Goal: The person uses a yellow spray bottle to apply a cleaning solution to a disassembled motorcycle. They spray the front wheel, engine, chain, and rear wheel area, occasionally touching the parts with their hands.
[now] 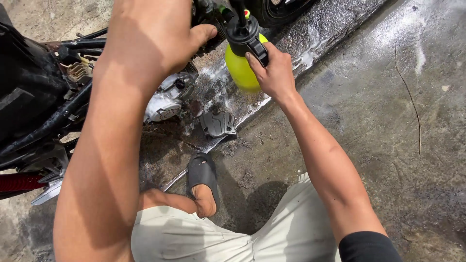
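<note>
Head view, only one. Landmark: the engine (167, 99) of the stripped motorbike (34, 92).

Right hand (274, 73) sits right of the engine, closed round the black head of a yellow sprayer (242, 68), first finger laid along the trigger part. The bottle hangs tilted above wet ground, up and right of the engine. Where its nozzle points I cannot tell.

Left hand (160, 34) is above the engine, at the bike's upper parts, thumb stuck out toward the sprayer. Fingers are hidden behind the hand itself, so whether it grips anything I cannot tell.

A loose grey cover (218, 124) lies on the concrete (388, 121) just right of and below the engine. A black sandal (201, 174) with the person's foot is planted below the engine, on wet, foamy ground. A tyre (281, 9) is well up and right of the engine.

Risks, as I judge them:
- Slip: the ground by the engine is soaked and soapy, and the person is crouched in a loose sandal, leaning forward.
- Spray onto the exposed wiring plug (77, 72) left of the engine; water getting in could cause faults.
- Wet grip: the sprayer could twist or drop onto the grey cover.
- The loose cover lies near the foot and could be kicked or stepped on.
- Left forearm blocks much of the engine from view, so spray may miss or hit that hand.
</note>
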